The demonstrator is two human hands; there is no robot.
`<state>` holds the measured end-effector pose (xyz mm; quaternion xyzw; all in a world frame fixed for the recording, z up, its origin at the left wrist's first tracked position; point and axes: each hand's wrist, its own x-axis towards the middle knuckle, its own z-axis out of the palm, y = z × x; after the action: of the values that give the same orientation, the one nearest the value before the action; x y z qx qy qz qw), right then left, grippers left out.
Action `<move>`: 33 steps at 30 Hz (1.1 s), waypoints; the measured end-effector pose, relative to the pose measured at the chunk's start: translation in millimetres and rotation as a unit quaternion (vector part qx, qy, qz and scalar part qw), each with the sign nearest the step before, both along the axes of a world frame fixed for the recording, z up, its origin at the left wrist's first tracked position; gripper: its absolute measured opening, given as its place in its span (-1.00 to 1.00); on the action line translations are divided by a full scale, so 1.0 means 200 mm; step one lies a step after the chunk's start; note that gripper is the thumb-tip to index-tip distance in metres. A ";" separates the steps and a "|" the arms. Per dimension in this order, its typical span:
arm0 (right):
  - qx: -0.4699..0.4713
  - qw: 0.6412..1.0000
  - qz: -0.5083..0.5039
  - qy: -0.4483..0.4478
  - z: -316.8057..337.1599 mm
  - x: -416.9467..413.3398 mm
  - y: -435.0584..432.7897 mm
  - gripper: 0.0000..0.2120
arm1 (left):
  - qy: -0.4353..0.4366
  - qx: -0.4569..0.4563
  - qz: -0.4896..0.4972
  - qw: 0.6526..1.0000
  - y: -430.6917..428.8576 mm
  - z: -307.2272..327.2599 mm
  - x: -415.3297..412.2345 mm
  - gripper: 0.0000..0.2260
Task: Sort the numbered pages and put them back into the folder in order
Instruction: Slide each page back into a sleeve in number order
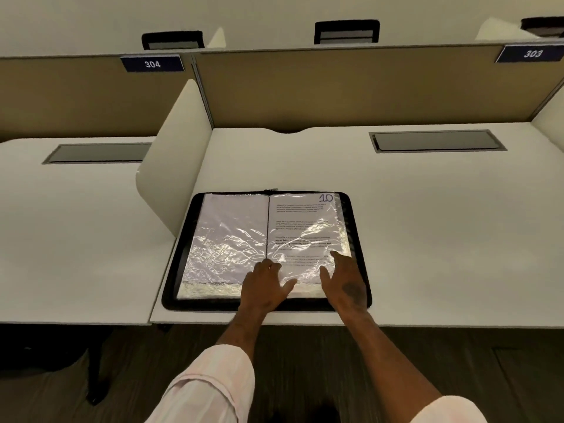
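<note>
A black zip folder [180, 264] lies open at the desk's near edge, with crinkled clear sleeves on both sides. The right sleeve holds a printed page marked 10 [305, 221] in its top right corner. The left sleeve [229, 233] shows a blank white sheet. My left hand [265, 285] rests flat near the spine at the bottom, fingers spread. My right hand [345, 282] lies on the lower right corner of page 10, fingers straight.
The white desk [427, 224] has a grey cable hatch [436, 141] at the back right. A white divider [171, 166] stands to the left of the folder, with a neighbouring desk [76, 224] beyond. Tan back panels carry signs 304 and 303.
</note>
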<state>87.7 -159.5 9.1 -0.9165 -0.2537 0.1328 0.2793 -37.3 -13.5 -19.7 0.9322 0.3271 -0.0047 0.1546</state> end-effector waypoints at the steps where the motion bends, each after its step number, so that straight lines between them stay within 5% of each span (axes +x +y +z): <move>1: -0.017 0.998 0.053 -0.017 -0.01 -0.02 0.05 -0.46 | 0.003 0.011 0.026 1.000 0.04 0.01 -0.03 -0.39; 8: -0.128 0.956 0.252 -0.080 -0.12 -0.20 0.40 -0.25 | 0.036 -0.018 0.191 0.981 0.35 0.02 -0.31 -0.22; 17: -0.203 0.935 0.281 -0.077 -0.29 -0.31 0.66 0.12 | 0.053 -0.128 0.291 0.947 0.61 -0.04 -0.39 -0.05; 27: -0.234 0.931 0.272 -0.063 -0.31 -0.38 0.70 -0.10 | 0.017 -0.123 0.320 0.939 0.68 -0.02 -0.37 0.05; 30: -0.240 0.930 0.275 -0.044 -0.28 -0.36 0.71 -0.04 | -0.093 -0.211 0.368 0.900 0.72 -0.01 -0.34 -0.06; 33: -0.222 0.939 0.263 0.001 -0.23 -0.33 0.71 0.03 | -0.222 -0.315 0.409 0.827 0.73 0.01 -0.32 -0.31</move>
<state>22.5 -17.4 -36.1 -0.8558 -0.4489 0.2558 0.0239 -100.5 133.1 -17.7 0.5892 0.6164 0.1629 0.4964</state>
